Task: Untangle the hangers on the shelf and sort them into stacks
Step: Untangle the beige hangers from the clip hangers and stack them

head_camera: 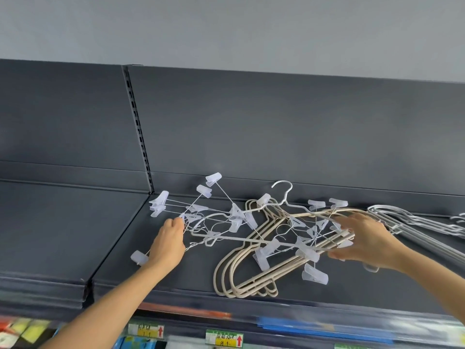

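A tangle of hangers lies on the dark grey shelf (105, 248). Thin wire clip hangers (201, 210) with translucent white clips spread across its left and middle. A nested bunch of beige hangers (234, 268) lies in the middle, crossed by clip hangers and a white hanger (285, 195) whose hook sticks up. My left hand (167, 241) is closed on the wires of a clip hanger at the tangle's left end. At the right end, my right hand (362, 241) grips the beige hangers together with clip-hanger wires.
A stack of grey hangers (412, 222) lies on the shelf at the far right, just behind my right hand. A slotted upright (138, 127) divides the dark back panel. Price labels (224, 337) and packaged goods show below the shelf's front edge.
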`<act>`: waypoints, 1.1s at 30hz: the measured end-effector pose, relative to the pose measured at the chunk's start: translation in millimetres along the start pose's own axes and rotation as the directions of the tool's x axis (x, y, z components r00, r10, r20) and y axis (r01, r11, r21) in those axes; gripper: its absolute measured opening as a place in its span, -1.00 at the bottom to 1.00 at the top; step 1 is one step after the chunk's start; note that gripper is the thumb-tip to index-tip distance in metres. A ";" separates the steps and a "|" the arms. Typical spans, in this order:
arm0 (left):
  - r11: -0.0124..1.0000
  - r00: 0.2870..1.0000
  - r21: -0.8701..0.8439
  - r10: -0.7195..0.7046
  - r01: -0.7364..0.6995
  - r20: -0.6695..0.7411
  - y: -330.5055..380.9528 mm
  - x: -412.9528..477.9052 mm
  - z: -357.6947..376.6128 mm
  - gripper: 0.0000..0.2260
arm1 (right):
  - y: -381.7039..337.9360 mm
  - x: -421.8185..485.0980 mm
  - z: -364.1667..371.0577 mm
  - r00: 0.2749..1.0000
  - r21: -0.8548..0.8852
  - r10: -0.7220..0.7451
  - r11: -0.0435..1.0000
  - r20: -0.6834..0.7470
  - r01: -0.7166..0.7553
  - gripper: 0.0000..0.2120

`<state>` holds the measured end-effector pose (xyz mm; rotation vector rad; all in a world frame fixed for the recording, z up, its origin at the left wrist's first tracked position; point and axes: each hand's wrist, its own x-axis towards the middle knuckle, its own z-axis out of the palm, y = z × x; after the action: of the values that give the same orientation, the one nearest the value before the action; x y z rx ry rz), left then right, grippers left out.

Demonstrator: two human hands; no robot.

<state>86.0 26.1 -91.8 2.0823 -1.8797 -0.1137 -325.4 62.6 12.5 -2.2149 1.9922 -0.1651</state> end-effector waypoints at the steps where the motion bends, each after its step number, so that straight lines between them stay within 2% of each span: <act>1: 1.000 1.000 0.006 0.004 -0.004 0.001 -0.8 1.7 1.4 -0.81 | -0.1 0.1 -1.2 1.000 0.014 -0.003 1.000 -0.009 0.003 -0.06; 4: 1.000 1.000 -0.017 0.023 -0.023 0.021 -1.8 7.6 2.1 -0.83 | 0.1 -1.6 -2.2 1.000 0.044 0.003 0.999 -0.020 -0.002 -0.22; 6: 0.998 0.997 -0.005 0.063 -0.063 0.054 -1.2 10.3 0.9 -0.73 | 1.7 -2.7 -1.8 1.000 0.061 0.009 0.998 -0.012 -0.009 -0.27; 9: 0.996 0.992 0.012 0.092 -0.094 0.081 -0.2 14.3 -0.5 -0.65 | 3.5 -3.1 -1.0 0.999 0.075 0.028 0.997 0.017 -0.029 -0.25; 13: 0.983 0.996 -0.176 0.069 -0.059 0.049 0.2 21.6 -0.6 -0.61 | 4.1 -4.4 -0.4 0.999 0.071 0.026 0.997 0.020 -0.028 -0.20; 15: 0.978 0.994 -0.185 0.102 -0.092 0.049 -1.1 23.4 -2.5 -0.57 | 5.0 -5.0 -1.7 1.000 0.060 0.011 0.998 -0.004 -0.011 -0.18; 17: 0.986 0.987 -0.100 0.140 -0.132 0.082 -0.6 24.3 -8.1 -0.52 | 5.3 -5.1 -2.7 1.000 0.065 -0.013 0.998 -0.028 0.015 -0.19; 21: 0.960 0.973 0.194 0.177 -0.204 0.151 14.5 25.8 -24.3 -0.33 | 7.5 -3.2 -5.3 0.999 0.070 -0.034 0.997 -0.039 0.037 -0.25; 23: 0.935 0.962 0.252 0.210 -0.249 0.172 19.5 26.5 -27.8 -0.36 | 8.5 -2.6 -7.4 0.999 0.085 -0.035 0.996 -0.034 0.038 -0.26; 27: 0.941 0.961 0.218 0.229 -0.259 0.152 12.6 34.6 -26.5 -0.50 | 12.0 -1.8 -11.8 0.998 0.065 -0.044 0.997 -0.048 0.047 -0.26; 30: 0.940 0.961 0.215 0.240 -0.265 0.135 2.4 38.2 -25.8 -0.51 | 17.6 -1.6 -16.3 0.997 0.067 -0.038 0.997 -0.063 0.042 -0.32; 33: 0.941 0.965 0.233 0.215 -0.246 0.149 -6.6 39.5 -23.7 -0.51 | 23.3 -1.0 -18.5 0.998 0.040 -0.026 0.999 -0.057 0.029 -0.31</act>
<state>103.8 -7.6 -65.1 2.0272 -2.3038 0.0572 -351.8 60.4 26.3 -2.2373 1.9693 -0.2725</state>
